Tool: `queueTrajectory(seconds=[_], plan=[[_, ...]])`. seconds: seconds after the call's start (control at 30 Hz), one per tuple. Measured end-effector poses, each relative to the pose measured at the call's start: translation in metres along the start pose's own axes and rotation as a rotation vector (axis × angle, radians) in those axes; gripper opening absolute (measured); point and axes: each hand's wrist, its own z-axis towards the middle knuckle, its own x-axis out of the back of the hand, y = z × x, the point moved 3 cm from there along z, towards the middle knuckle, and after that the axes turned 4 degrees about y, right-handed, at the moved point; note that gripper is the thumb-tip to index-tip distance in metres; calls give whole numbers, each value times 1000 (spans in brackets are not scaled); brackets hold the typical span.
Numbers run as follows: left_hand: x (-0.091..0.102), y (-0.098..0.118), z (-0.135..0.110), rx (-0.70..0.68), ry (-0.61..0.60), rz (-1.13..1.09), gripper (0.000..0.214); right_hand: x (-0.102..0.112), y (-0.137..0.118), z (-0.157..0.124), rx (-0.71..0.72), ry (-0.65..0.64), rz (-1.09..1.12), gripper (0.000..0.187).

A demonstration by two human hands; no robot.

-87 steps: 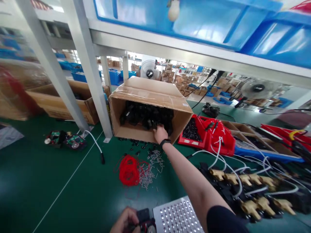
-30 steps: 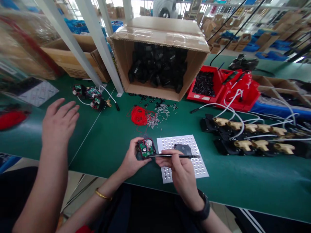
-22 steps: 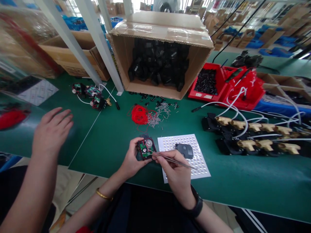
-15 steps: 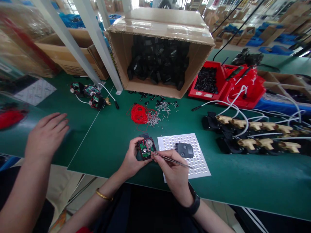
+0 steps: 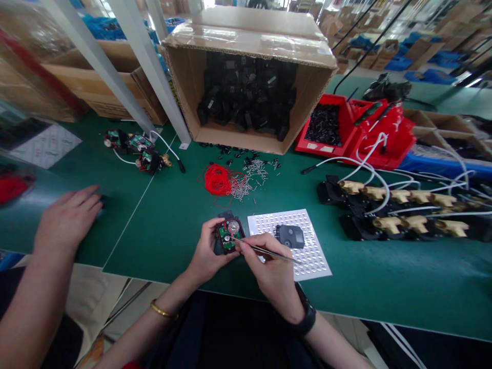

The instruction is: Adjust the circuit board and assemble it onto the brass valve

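My left hand (image 5: 207, 251) is closed round the side of a black housing (image 5: 229, 236) with a green circuit board, red wires and a round metallic part inside. A pair of tweezers (image 5: 269, 251) is pinched in my right hand (image 5: 271, 269), and its tips reach into the housing near a small round silver part. Just right of the housing lies a white sheet (image 5: 317, 256) with rows of silver discs. On that sheet rests a dark grey cover (image 5: 291, 237), partly behind my right hand.
Red wire (image 5: 218, 180), small metal pins (image 5: 241, 187) and black bits lie ahead. Behind them stands a carton (image 5: 184, 97) of black housings. Brass fittings (image 5: 388, 224) with white cables and red bins (image 5: 326, 125) are right. A co-worker's hand (image 5: 69, 218) is left.
The whole view has shifted slightly. My hands keep hold of the housing and tweezers, whose tips stay in the housing. The co-worker's hand has moved a little and a dark object shows at its fingers.
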Motion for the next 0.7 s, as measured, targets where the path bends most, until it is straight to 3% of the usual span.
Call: queueTrajectory(seconds=[0.4, 0.5, 0.57, 0.63, 0.7], plan=[[3, -8, 0, -36, -32, 10, 71, 1, 2, 9, -89, -108, 63, 7], [4, -8, 1, -23, -21, 51, 70, 33, 0, 19, -89, -9, 198, 9], [4, -8, 4, -6, -17, 55, 70, 72, -4, 27, 16, 180, 178, 21], [4, -10, 7, 18, -14, 56, 73, 107, -6, 32, 118, 296, -49, 30], [2, -11, 10, 48, 2, 78, 75, 122, 1, 33, 127, 175, -415, 21]])
